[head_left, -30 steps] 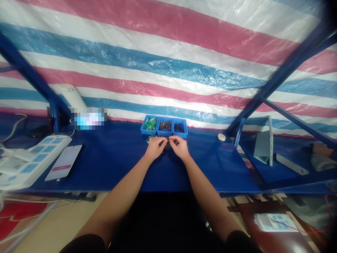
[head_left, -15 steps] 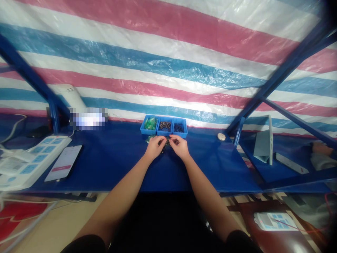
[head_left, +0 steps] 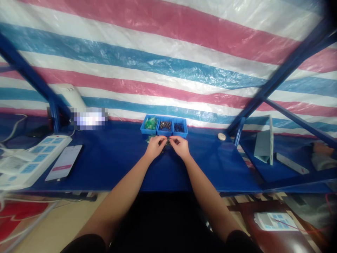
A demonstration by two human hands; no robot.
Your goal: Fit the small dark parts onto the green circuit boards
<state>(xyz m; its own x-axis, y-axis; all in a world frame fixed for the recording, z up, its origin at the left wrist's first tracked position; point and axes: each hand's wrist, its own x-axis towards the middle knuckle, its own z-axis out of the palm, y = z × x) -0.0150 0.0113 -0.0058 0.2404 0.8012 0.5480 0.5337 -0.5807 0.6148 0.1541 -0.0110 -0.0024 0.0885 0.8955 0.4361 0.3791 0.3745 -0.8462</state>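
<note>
My left hand and my right hand meet fingertip to fingertip on the blue table, just in front of three small blue bins. Both hands are closed in a pinch around a tiny dark part that I cannot make out. The left bin holds green pieces, the middle bin small dark and metallic pieces, the right bin dark pieces. A few green pieces lie on the table by my left fingers.
A phone and a white power strip lie at the left. A small white round object sits right of the bins. A blue frame post stands there, with a grey folder beyond. Another person's hand shows far right.
My hands have drawn slightly closer together and edged a little toward the bins; otherwise nothing has moved.
</note>
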